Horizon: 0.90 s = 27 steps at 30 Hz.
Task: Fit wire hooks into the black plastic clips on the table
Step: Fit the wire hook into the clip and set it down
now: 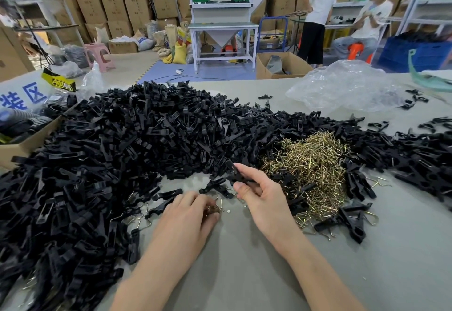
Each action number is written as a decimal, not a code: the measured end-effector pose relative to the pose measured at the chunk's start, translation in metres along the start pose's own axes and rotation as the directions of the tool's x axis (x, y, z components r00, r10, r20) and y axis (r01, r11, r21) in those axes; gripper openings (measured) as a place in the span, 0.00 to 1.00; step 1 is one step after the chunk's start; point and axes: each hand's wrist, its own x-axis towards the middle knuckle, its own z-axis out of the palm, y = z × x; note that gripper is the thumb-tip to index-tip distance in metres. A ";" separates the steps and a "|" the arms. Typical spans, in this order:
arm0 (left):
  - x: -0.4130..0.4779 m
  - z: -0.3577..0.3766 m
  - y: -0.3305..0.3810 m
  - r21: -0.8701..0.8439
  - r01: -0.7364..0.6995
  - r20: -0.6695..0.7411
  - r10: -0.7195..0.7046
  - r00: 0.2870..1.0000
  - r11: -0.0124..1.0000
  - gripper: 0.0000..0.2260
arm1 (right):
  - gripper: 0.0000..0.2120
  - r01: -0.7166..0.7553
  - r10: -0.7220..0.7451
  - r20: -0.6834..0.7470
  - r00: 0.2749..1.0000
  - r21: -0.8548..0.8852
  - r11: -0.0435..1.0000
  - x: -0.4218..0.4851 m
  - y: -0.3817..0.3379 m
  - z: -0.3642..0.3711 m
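Pinching a black clip (234, 174), the right hand (259, 198) hovers; the left hand (190, 216), palm-down, clutches wire hooks (215, 209).

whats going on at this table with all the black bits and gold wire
A person is putting clips together by hand at a grey table. The right hand pinches one black plastic clip just above the surface. The left hand rests on the table, fingers curled over a few brass-coloured wire hooks. No hook shows in the held clip. A big heap of loose black clips and a tangled pile of hooks lie beyond.
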 end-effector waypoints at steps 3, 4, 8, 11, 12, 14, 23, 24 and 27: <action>0.000 0.001 0.002 0.039 0.038 -0.013 -0.038 0.999 0.999 0.13 | 0.20 0.004 -0.004 0.006 1.000 -0.032 0.999 -0.001 0.002 0.000; 0.000 0.002 0.003 0.068 0.047 -0.015 -0.046 0.999 0.997 0.13 | 0.20 0.004 -0.004 0.005 1.000 -0.046 0.999 -0.001 0.002 0.001; 0.001 0.001 0.006 0.102 0.100 -0.018 -0.099 0.995 0.990 0.13 | 0.21 0.008 -0.009 -0.008 1.000 -0.075 0.997 0.000 0.004 0.001; 0.003 0.001 0.008 0.105 0.130 0.009 -0.131 0.991 0.986 0.12 | 0.21 0.015 -0.016 -0.011 1.000 -0.075 0.997 0.001 0.005 0.001; 0.004 0.001 0.009 0.075 0.152 0.012 -0.153 0.988 0.986 0.11 | 0.21 0.016 -0.017 -0.011 1.000 -0.075 0.997 0.001 0.006 0.001; 0.005 0.001 0.010 -0.022 0.208 0.009 -0.207 0.978 0.978 0.09 | 0.22 0.018 -0.018 -0.008 1.000 -0.072 0.997 0.001 0.006 0.001; 0.004 0.005 0.013 0.068 0.220 -0.019 -0.219 0.976 0.973 0.12 | 0.21 0.028 -0.028 0.008 1.000 -0.066 0.997 0.001 0.006 0.001; 0.004 0.004 0.013 0.052 0.218 -0.016 -0.217 0.976 0.975 0.11 | 0.21 0.029 -0.029 0.011 1.000 -0.064 0.998 0.001 0.006 0.001; 0.002 0.000 0.015 -0.096 0.201 -0.057 -0.207 0.977 0.975 0.02 | 0.20 0.034 -0.032 0.018 0.999 -0.084 0.996 0.001 0.007 0.000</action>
